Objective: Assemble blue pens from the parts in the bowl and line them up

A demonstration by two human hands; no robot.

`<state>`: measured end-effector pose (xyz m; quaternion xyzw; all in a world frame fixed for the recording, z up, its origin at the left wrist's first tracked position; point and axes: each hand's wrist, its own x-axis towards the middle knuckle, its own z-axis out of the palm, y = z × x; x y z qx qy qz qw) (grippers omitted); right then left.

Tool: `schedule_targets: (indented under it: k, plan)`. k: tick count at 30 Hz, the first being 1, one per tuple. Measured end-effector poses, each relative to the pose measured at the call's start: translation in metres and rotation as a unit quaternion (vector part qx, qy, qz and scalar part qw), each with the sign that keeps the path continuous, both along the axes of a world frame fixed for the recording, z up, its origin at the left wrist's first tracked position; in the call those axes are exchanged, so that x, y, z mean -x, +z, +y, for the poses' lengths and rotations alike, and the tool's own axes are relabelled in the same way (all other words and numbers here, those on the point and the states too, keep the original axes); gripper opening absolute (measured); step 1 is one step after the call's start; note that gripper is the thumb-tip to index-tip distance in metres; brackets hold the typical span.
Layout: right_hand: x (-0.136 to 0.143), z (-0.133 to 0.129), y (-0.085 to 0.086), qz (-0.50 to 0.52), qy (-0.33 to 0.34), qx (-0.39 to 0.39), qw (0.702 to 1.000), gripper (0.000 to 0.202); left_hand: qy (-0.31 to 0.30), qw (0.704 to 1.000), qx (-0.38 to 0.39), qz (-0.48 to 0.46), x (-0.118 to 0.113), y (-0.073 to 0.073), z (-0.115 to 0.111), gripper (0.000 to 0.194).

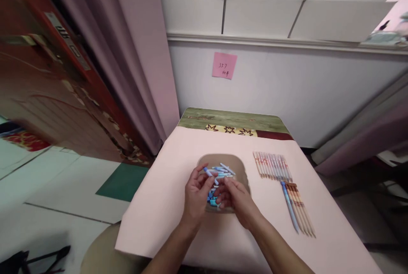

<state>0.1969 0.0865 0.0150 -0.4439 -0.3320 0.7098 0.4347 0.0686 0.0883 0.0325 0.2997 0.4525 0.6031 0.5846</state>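
Observation:
Over a tan plastic container, my left hand is closed with thumb and fingers on a slim blue pen part, tilted down toward the right. My right hand is just beside it, fingers curled and thumb pressed to the forefinger near the pen part's lower end. Whatever it pinches is hidden or too small to name. Inside the container lie loose light-blue pen barrels toward the back. Small darker blue and teal pieces are at the front, partly covered by my hands.
Right of the container, a row of pinkish-white pens lies on the pink table covering. Nearer me are several tan pens with brown tops and one blue pen. A wall with a pink note stands behind the table.

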Motion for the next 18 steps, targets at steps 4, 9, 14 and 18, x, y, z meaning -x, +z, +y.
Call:
schedule_targets:
  k: [4,9,14,18]
  plan:
    - [0.004,-0.001,0.002,0.102,-0.018,0.046,0.994,0.036,-0.01,0.999,-0.019,0.042,-0.001,0.008,-0.006,0.048]
    - [0.004,-0.001,-0.002,0.131,-0.009,0.054,0.99,0.032,-0.002,1.0,0.011,0.019,0.002,0.015,-0.009,0.041]
    - [0.004,-0.001,-0.006,0.139,-0.014,0.051,0.989,0.033,-0.005,0.999,0.025,-0.04,0.002,0.011,-0.01,0.042]
    - [0.003,-0.001,-0.007,0.129,-0.019,0.041,0.991,0.033,-0.024,1.0,-0.004,-0.012,0.001,0.009,-0.015,0.04]
